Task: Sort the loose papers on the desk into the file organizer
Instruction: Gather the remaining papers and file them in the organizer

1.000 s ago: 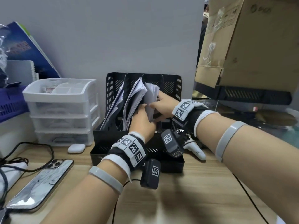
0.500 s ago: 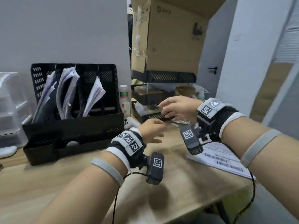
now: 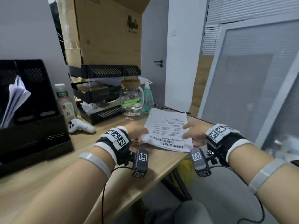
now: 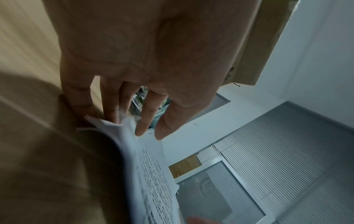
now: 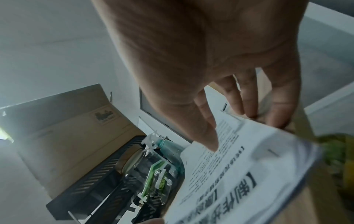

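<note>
A stack of printed white papers [image 3: 168, 128] lies at the right corner of the wooden desk [image 3: 48, 175], its left edge curled up. My left hand [image 3: 142, 135] pinches that left edge; in the left wrist view the paper stack [image 4: 149, 166] sits between the fingers [image 4: 141, 121]. My right hand [image 3: 187, 131] holds the right edge. Its thumb [image 5: 206, 139] lies on the printed page [image 5: 239, 166] and its other fingers reach past the edge beneath. The black file organizer [image 3: 32, 126] stands at the far left with filed papers [image 3: 14, 101] in it.
Behind the papers stand a glass jar [image 3: 131, 97], a green spray bottle [image 3: 148, 97] and black stacked trays [image 3: 103, 94] under a cardboard box [image 3: 105, 29]. A drink bottle [image 3: 64, 101] and white controller [image 3: 79, 126] sit beside the organizer. The desk ends just right of the papers.
Both hands left the papers in the organizer and moved right across the desk. They now hold the stack at the right corner, whose left edge is lifted. The view swung right.
</note>
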Demonstrator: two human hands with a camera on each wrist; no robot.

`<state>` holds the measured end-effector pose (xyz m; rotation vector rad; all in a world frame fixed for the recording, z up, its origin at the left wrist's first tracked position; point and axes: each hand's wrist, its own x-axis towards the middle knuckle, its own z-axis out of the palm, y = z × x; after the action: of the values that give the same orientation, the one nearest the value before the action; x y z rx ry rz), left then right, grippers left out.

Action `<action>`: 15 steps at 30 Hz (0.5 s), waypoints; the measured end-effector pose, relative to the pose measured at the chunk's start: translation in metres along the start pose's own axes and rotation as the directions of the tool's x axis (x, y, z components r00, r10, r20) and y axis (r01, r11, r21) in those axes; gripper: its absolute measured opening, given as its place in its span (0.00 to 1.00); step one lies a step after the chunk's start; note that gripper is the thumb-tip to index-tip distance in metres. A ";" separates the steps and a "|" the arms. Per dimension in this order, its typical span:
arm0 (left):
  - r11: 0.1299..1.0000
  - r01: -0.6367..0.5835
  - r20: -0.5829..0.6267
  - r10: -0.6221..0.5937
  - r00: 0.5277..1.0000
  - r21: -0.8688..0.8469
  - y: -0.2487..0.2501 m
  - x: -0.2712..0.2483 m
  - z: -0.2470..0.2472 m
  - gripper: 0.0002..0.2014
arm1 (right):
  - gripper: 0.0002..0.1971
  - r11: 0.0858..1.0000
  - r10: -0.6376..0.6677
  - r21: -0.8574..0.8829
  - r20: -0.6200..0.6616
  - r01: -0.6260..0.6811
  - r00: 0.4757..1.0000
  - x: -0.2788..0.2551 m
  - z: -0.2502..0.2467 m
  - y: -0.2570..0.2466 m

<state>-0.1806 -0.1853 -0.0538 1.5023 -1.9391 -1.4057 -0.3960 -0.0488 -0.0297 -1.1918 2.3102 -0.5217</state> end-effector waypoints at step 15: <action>0.738 -0.536 -0.105 0.622 0.776 0.411 0.028 -0.050 -0.034 0.38 | 0.20 0.944 -0.290 -0.223 -0.207 0.243 0.934 -0.046 -0.029 -0.059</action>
<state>-0.1512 -0.1599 0.0010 0.9636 -2.3059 -0.5871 -0.3514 -0.0398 0.0364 -1.6350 2.4562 -0.5708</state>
